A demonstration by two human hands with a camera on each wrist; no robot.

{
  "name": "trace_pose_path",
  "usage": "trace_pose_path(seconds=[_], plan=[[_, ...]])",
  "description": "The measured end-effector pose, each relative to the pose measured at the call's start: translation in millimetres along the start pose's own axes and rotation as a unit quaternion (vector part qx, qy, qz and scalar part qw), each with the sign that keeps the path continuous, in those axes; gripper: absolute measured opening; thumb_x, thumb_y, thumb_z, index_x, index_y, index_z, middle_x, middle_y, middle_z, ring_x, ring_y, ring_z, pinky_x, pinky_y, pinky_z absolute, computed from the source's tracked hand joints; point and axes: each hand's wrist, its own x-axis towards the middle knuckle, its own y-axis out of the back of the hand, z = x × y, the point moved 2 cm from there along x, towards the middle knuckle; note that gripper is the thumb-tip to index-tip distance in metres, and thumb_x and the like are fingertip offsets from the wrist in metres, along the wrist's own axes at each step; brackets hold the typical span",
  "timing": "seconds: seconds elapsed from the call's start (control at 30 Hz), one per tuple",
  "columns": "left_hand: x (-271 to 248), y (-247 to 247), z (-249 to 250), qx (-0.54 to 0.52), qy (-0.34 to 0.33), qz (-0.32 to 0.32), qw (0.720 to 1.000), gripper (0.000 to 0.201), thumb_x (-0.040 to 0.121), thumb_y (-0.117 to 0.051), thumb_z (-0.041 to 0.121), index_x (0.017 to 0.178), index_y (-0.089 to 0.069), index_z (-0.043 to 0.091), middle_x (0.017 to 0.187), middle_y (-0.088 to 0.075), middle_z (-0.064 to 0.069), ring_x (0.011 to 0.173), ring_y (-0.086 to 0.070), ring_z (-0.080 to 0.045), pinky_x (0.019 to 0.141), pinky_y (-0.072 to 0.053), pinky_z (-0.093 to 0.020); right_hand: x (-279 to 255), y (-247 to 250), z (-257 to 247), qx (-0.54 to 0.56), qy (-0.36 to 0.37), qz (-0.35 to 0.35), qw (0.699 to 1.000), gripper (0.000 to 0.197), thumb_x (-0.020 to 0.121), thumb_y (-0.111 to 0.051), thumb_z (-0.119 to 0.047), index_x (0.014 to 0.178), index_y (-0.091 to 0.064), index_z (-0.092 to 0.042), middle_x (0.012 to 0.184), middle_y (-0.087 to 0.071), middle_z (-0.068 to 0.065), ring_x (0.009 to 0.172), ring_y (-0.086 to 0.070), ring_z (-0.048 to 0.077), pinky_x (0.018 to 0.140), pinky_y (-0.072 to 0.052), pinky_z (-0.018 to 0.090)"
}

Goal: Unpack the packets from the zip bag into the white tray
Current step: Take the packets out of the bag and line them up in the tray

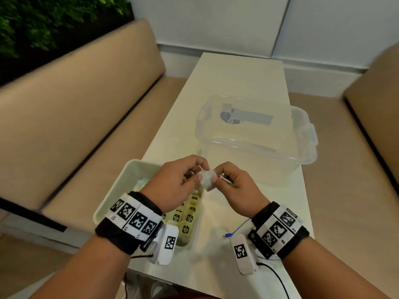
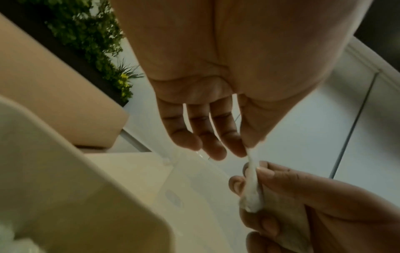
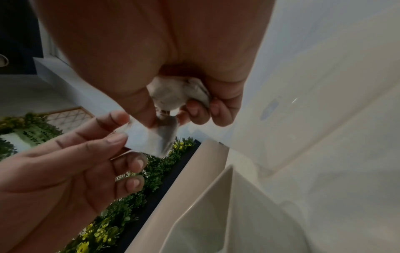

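A small crumpled clear zip bag (image 1: pixel 207 180) hangs between both hands just above the right edge of the white tray (image 1: pixel 112 190). My left hand (image 1: pixel 201 172) pinches one end of it between thumb and forefinger. My right hand (image 1: pixel 217 175) pinches the other end. In the right wrist view the bag's (image 3: pixel 149 137) flat part stretches from the left hand's fingers (image 3: pixel 116 138) to a wad bunched in the right palm. In the left wrist view the bag (image 2: pixel 252 190) is a thin twisted strip. Several yellow-green packets (image 1: pixel 190 214) lie in rows in the tray.
A clear plastic box (image 1: pixel 254 130) with a blue label stands behind the hands on the pale narrow table (image 1: pixel 226 78). Beige benches (image 1: pixel 86 100) run along both sides. A blue cable (image 1: pixel 235 230) lies by the right wrist.
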Motion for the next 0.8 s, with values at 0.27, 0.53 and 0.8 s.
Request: trace_pose_path(seconds=[0.27, 0.53, 0.8], plan=[[0, 79, -27, 0.232, -0.087, -0.036, 0.968, 0.030, 0.087, -0.068, 0.013, 0.109, -0.072, 0.034, 0.101, -0.071, 0.016, 0.093, -0.062, -0.004, 0.082, -0.048, -0.023, 41, -47, -28, -0.003, -0.004, -0.060, 0.998, 0.010, 0.097, -0.060, -0.022, 0.097, -0.066, -0.014, 0.091, -0.069, 0.010, 0.083, -0.062, 0.027, 0.076, -0.049, 0.034], [16, 120, -75, 0.455, -0.015, -0.162, 0.876, 0.019, 0.094, -0.057, 0.032, 0.106, -0.070, 0.037, 0.106, -0.056, 0.012, 0.089, -0.053, -0.010, 0.076, -0.049, -0.032, 58, -69, -35, 0.060, -0.089, -0.005, 0.994, 0.033, 0.086, -0.043, -0.026, 0.086, -0.066, -0.003, 0.075, -0.067, -0.004, 0.064, -0.051, 0.002, 0.073, -0.038, 0.027], [29, 86, -115, 0.540, 0.066, -0.428, 0.721, 0.017, 0.087, -0.066, 0.015, 0.101, -0.075, 0.016, 0.100, -0.074, -0.001, 0.090, -0.068, -0.021, 0.082, -0.054, -0.031, 51, -67, -38, 0.011, -0.060, 0.033, 0.998, 0.032, 0.072, -0.027, -0.020, 0.078, -0.049, 0.003, 0.067, -0.045, -0.002, 0.063, -0.036, 0.011, 0.063, -0.031, 0.028]])
